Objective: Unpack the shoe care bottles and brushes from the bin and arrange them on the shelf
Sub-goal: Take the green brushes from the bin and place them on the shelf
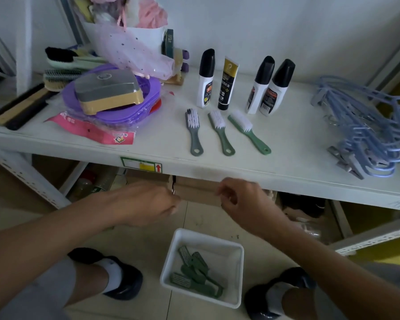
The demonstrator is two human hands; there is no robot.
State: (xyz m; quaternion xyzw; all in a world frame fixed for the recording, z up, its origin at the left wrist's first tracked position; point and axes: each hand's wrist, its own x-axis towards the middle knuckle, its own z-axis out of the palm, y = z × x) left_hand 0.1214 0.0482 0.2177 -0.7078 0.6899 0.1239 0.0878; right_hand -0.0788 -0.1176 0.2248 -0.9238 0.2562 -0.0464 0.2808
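White shelf [291, 146] runs across the view at about waist height. On its middle stand four shoe care containers in a loose row, all upright: a white bottle with black cap [206, 78] at left, a black tube with gold top [228, 85] just right of it, then a gap, then a pair of white black-capped bottles [267, 87] side by side and touching or nearly so. Nearer the shelf edge, in front of the row, lie three green-handled brushes [219, 132], white bristles toward the far side, handles toward the near edge, spaced apart, the rightmost angled more than the others. White bin [169, 264] sits on the tiled floor [136, 245] below, between the person's dark shoes [125, 279]; several more green brushes in the bin [195, 273] are piled in its near-left corner. Both hands hover in front of the shelf edge, above the bin, apart from each other. Left hand [148, 202]: back toward the camera, fingers tucked under and hidden, cannot tell whether it holds anything. Right hand [243, 199]: fingers [226, 192] loosely curled, nothing in them. Left end of shelf: stacked purple basins [125, 112] with a grey-and-tan box [109, 91] on top, a pink packet [90, 130] under their near edge. Right end: a bundle of blue hangers [365, 128].
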